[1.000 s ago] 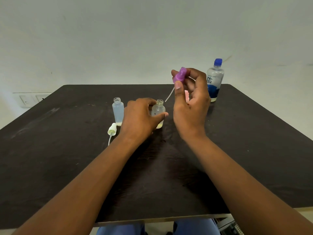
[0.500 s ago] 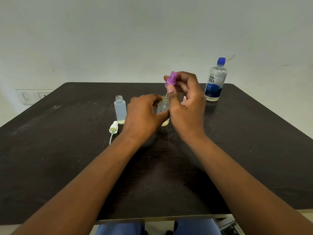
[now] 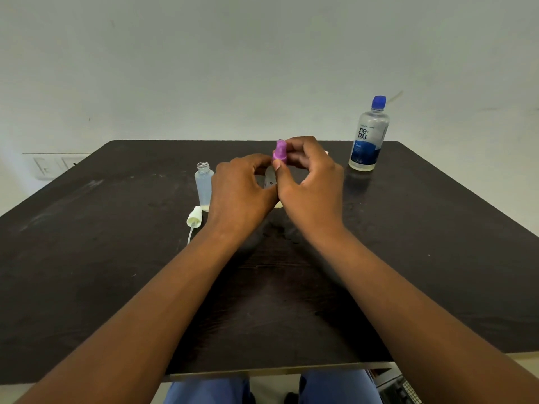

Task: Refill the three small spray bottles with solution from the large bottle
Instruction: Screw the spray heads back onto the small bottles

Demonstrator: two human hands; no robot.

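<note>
Left hand (image 3: pixel 239 193) — curled round small bottle (image 3: pixel 269 182) | right hand (image 3: pixel 309 182) — grip pinches purple sprayer (image 3: pixel 280 153) atop it

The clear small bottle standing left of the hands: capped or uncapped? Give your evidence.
Uncapped. The clear small plastic bottle shows a bare threaded neck, and a pale yellow spray cap lies on the dark table beside it.

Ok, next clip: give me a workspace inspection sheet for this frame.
Surface: dark table, scuffed.
Job's things: large bottle capped, upright, far right; open small bottle upright; its pale spray top lying beside it; purple spray top on a second small bottle.
Clutter: nothing seen.
Hands: left hand holds the second bottle; right hand pinches the purple top.
Cables: nothing seen.
Surroundings: plain wall, wall switches.
</note>
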